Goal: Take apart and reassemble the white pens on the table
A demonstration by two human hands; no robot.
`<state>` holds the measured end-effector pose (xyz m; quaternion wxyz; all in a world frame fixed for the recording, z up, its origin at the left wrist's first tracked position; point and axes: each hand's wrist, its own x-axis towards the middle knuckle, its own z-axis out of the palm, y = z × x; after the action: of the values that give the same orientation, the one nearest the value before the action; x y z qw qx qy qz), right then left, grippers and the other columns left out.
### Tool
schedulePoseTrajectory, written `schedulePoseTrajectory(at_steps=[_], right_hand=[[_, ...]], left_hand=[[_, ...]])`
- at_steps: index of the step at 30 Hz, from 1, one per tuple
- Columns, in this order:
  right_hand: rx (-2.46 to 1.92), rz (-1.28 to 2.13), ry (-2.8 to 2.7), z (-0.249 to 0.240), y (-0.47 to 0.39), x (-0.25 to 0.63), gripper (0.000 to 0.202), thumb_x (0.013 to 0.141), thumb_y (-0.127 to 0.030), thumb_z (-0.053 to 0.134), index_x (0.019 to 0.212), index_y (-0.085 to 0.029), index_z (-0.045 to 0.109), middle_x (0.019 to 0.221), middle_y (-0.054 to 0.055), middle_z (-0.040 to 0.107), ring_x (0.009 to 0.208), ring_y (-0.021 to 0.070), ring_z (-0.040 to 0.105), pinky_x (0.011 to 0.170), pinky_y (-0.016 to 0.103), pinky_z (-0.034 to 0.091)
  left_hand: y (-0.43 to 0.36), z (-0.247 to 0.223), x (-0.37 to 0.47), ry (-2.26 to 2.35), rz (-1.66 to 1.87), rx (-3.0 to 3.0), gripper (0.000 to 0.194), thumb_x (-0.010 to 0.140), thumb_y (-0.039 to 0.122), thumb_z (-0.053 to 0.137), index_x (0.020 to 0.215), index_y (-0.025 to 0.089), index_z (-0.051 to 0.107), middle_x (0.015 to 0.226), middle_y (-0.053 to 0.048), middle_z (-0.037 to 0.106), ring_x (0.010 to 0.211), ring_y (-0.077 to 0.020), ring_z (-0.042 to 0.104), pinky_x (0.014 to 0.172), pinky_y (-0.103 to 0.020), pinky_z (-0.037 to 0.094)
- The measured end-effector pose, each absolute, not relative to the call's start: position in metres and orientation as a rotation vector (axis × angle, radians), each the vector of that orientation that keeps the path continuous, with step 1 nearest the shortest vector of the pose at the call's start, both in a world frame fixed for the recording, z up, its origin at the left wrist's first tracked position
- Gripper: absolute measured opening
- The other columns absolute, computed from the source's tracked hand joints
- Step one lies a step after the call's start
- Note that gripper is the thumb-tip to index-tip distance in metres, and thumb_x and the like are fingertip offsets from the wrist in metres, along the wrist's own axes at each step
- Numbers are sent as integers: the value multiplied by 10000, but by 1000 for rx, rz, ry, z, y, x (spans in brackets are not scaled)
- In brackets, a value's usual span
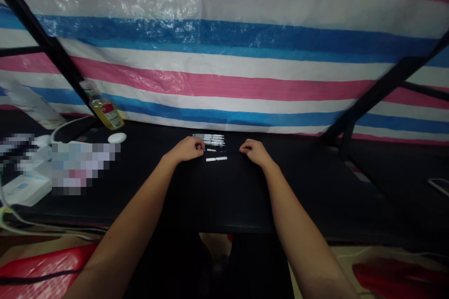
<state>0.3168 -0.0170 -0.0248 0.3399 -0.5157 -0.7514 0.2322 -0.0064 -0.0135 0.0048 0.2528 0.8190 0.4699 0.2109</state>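
Several white pens [213,137] lie side by side in a row on the black tabletop [224,191]. Nearer to me is a white pen barrel [216,159], lying apart from the row. Between them are a short, thin white pen part [211,150] and tiny dark bits too small to name. My left hand [189,149] rests at the left end of the row, fingers curled and pinched beside the thin part; whether it grips that part is unclear. To the right of the pens, my right hand [255,151] is closed with thumb and fingertips together, their contents hidden.
A bottle of yellow liquid [109,113] and a white oval object [117,138] stand at the back left. White boxes [30,188] and cables lie further left. Black frame bars [372,96] slant at both sides, before a striped plastic sheet [224,84].
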Motion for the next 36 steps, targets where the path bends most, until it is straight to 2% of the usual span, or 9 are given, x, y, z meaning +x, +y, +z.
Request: schedulePoseTrajectory(at_steps=[26,36], right_hand=[[-1322,436,-2109,-22,-22,281,194,815,-59,599,762,-180,741,850,47,644,776,155,608,753,288,461],[-1291,442,-2054,-20,-26,266,194,825,-71,597,765,-192,736,847,36,624,764,155,586,739,290,450]], left_hand=[[-19,11,1,1160,536,2224,234,724,215,597,889,186,761,793,-41,695,691,-159,592,643,-270,416],[-23,15,5,1156,564,2250,199,750,229,623,890,171,753,787,-40,690,698,-156,589,667,-276,431]])
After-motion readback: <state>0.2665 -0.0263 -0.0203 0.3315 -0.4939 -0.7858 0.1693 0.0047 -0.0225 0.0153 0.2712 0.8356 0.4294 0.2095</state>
